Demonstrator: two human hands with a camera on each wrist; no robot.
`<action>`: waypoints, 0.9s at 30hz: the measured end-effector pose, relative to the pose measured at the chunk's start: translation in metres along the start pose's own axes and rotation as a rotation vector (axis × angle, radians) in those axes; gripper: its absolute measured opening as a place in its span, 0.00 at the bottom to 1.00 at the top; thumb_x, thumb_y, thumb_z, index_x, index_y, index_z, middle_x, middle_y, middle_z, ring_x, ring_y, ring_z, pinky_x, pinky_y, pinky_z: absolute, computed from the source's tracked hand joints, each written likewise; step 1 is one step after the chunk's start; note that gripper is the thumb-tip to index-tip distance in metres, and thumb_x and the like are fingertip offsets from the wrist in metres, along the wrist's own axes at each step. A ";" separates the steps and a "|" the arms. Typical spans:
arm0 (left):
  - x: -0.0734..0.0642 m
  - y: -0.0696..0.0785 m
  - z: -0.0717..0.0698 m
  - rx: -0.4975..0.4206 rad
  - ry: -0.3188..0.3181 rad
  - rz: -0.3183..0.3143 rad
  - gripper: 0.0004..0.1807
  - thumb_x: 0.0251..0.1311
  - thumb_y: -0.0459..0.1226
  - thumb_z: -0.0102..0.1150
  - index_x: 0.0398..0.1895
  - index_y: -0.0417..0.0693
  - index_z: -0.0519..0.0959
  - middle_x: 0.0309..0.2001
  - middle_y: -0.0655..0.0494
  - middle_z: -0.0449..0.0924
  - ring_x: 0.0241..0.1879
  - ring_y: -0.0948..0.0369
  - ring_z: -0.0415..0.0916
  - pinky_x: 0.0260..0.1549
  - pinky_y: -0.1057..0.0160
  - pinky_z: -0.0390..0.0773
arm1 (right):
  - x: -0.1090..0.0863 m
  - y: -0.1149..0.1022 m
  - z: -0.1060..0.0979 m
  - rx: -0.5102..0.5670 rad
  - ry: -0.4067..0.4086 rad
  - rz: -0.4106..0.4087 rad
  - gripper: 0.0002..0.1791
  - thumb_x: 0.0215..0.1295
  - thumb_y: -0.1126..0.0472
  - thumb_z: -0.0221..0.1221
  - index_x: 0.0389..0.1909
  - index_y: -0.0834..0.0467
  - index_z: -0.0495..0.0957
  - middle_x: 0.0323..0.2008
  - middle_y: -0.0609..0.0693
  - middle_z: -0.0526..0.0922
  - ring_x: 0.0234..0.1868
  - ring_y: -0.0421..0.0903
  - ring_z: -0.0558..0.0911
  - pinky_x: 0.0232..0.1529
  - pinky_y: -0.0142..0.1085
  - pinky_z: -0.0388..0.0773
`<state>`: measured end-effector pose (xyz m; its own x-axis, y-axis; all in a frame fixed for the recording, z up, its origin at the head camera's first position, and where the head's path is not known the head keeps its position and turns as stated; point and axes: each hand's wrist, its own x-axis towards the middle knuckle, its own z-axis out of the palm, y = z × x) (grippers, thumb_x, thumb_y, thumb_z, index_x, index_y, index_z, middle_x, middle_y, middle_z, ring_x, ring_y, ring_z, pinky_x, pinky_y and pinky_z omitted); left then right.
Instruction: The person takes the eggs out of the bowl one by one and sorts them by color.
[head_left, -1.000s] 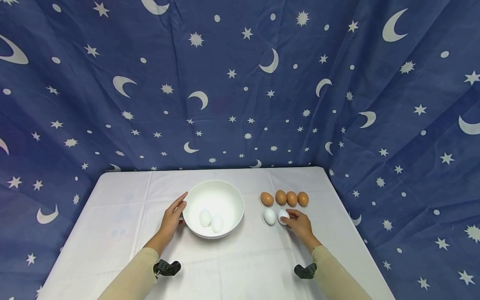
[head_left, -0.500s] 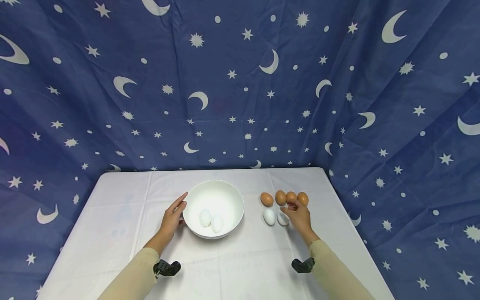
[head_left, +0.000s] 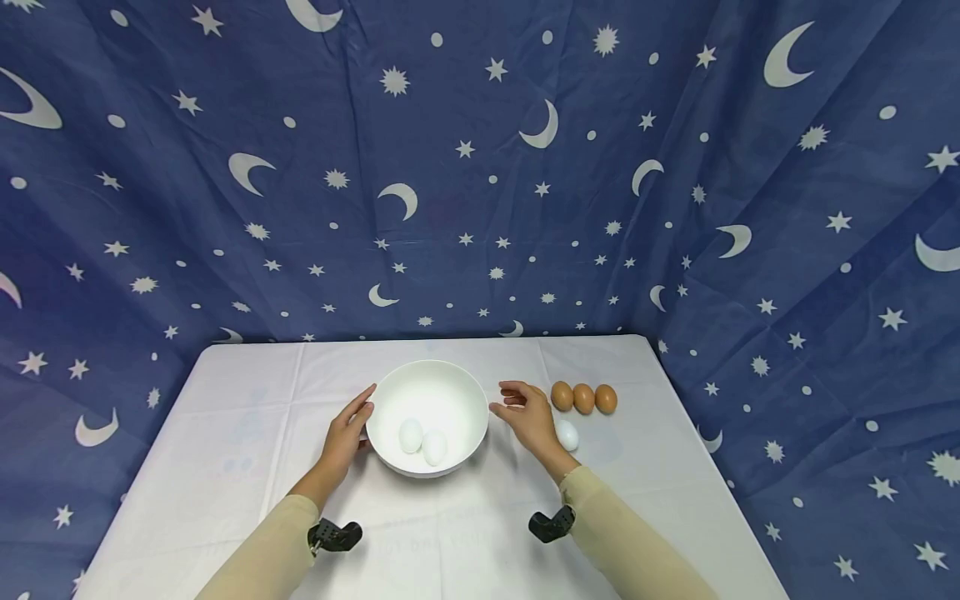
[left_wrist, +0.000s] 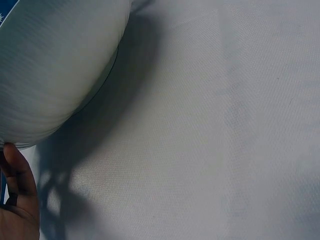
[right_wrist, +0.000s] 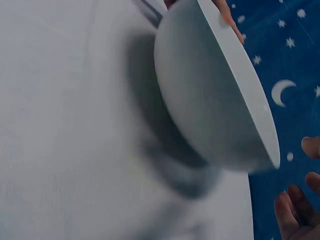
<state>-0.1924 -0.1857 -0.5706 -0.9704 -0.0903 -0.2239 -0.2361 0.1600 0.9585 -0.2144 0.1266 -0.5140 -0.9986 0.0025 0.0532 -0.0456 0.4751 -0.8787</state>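
A white bowl (head_left: 461, 400) stands on the cloth with two white eggs (head_left: 422, 442) inside. My left hand (head_left: 342, 437) rests against its left side, fingers spread fairly straight along the outside. In the left wrist view a fingertip of that hand touches the bowl's outer wall (left_wrist: 60, 60). My right hand (head_left: 531, 418) hovers at the bowl's right rim, fingers and thumb apart. The right wrist view shows no egg between its fingers (right_wrist: 285, 215). Behind that hand one white egg (head_left: 567, 435) lies partly covered by the wrist.
Three brown eggs (head_left: 583, 398) lie in a row to the right of my right hand. A white cloth (head_left: 450, 533) covers the table. A blue curtain (head_left: 450, 100) with moons and stars hangs behind and at the sides.
My right hand has let go of the right white egg and moved left to the bowl. It now covers the spot where a brown and a white egg lay. The left hand is still.
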 end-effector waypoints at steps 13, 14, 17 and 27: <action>-0.002 0.001 -0.001 -0.007 0.000 -0.001 0.27 0.75 0.53 0.43 0.74 0.64 0.62 0.66 0.48 0.65 0.43 0.62 0.72 0.36 0.66 0.78 | -0.015 -0.028 0.042 -0.180 -0.094 -0.076 0.23 0.57 0.58 0.71 0.53 0.60 0.81 0.47 0.55 0.84 0.46 0.51 0.80 0.48 0.39 0.79; -0.002 0.001 -0.001 -0.005 0.000 -0.003 0.27 0.75 0.53 0.43 0.74 0.64 0.62 0.66 0.48 0.66 0.43 0.62 0.72 0.36 0.66 0.78 | -0.015 -0.029 0.044 -0.184 -0.110 -0.080 0.23 0.57 0.58 0.71 0.53 0.60 0.81 0.48 0.55 0.84 0.46 0.50 0.81 0.48 0.38 0.79; -0.001 0.000 -0.001 -0.004 -0.003 -0.004 0.27 0.74 0.54 0.44 0.74 0.65 0.62 0.67 0.48 0.65 0.45 0.61 0.72 0.37 0.66 0.79 | -0.016 -0.032 0.049 -0.177 -0.156 -0.084 0.25 0.56 0.57 0.71 0.55 0.61 0.80 0.49 0.56 0.84 0.46 0.50 0.82 0.46 0.38 0.81; 0.000 -0.001 -0.002 -0.010 -0.014 -0.008 0.28 0.74 0.54 0.44 0.74 0.65 0.62 0.69 0.48 0.63 0.48 0.60 0.72 0.37 0.66 0.79 | -0.009 -0.041 0.066 -0.269 -0.368 -0.043 0.32 0.50 0.54 0.76 0.56 0.62 0.79 0.51 0.57 0.83 0.50 0.55 0.82 0.46 0.41 0.81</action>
<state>-0.1922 -0.1876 -0.5715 -0.9692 -0.0772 -0.2337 -0.2430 0.1499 0.9584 -0.2050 0.0487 -0.5099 -0.9416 -0.3115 -0.1280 -0.1266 0.6795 -0.7226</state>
